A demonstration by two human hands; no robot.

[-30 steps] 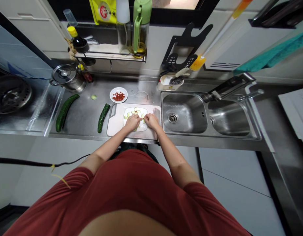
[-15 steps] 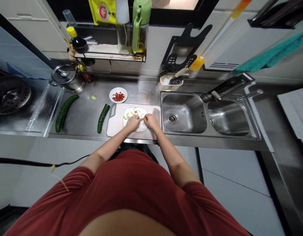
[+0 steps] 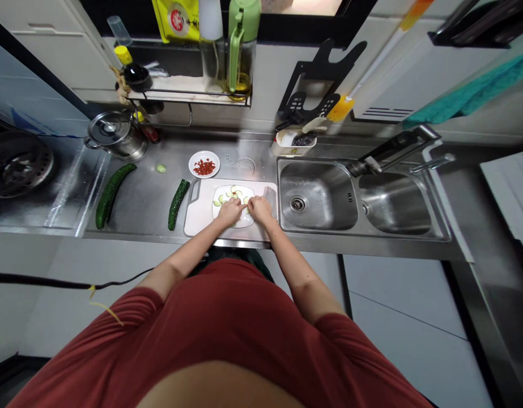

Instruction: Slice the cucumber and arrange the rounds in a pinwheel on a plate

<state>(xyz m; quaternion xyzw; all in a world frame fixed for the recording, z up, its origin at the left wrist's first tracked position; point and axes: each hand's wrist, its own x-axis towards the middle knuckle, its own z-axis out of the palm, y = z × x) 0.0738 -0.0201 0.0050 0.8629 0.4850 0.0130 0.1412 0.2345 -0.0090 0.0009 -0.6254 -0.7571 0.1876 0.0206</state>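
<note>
My left hand (image 3: 230, 211) and my right hand (image 3: 260, 209) meet over a white plate (image 3: 246, 221). Fingers on both are closed, fingertips nearly touching; what they pinch is too small to make out. Thin cucumber slices (image 3: 234, 189) lie in curves on the plate, with a tiny red bit among them. Beneath the plate is a white cutting board (image 3: 200, 220). A grey, blade-like flat shape (image 3: 270, 197) rests at the board's right side. Just behind the board stands a small white dish (image 3: 191, 169) of chopped red pieces (image 3: 204, 166).
A cut cucumber (image 3: 178, 204) and a longer cucumber (image 3: 113, 197) lie to the left, with a cucumber end piece (image 3: 161, 168) behind. A lidded pot (image 3: 117, 136) stands back left. The double sink (image 3: 316, 218) adjoins the board's right; a bottle shelf (image 3: 188, 102) overhangs the back.
Both hands stay over the plate, with only a very slight shift of the right fingers. The slices, dish and cucumbers have not moved.
</note>
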